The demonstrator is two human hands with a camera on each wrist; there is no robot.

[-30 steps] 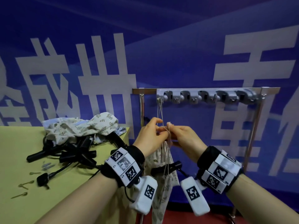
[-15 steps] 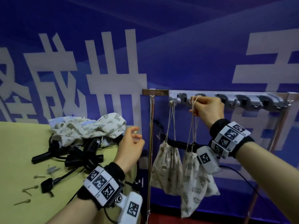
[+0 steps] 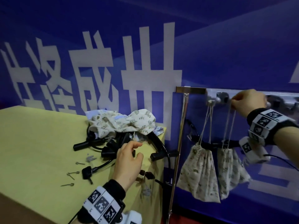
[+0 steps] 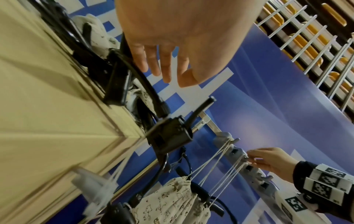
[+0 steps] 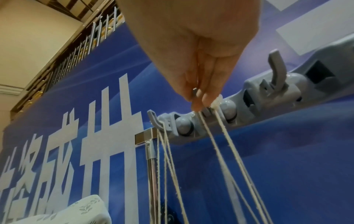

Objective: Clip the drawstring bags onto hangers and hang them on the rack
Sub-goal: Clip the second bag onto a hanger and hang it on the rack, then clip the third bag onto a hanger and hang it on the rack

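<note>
Hanging step: right hand [image 3: 249,101] fingers pinch second bag's [image 3: 229,172] strings at rack [image 3: 191,90] hook (seating unclear). Left hand [image 3: 127,162], fingers loosely spread, empty, over tabletop's right edge. Next: release, grab bag pile [image 3: 123,122].

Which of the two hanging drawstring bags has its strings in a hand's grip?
The right-hand bag: the right hand pinches its strings at the rack. The left-hand bag hangs from its hook untouched.
</note>
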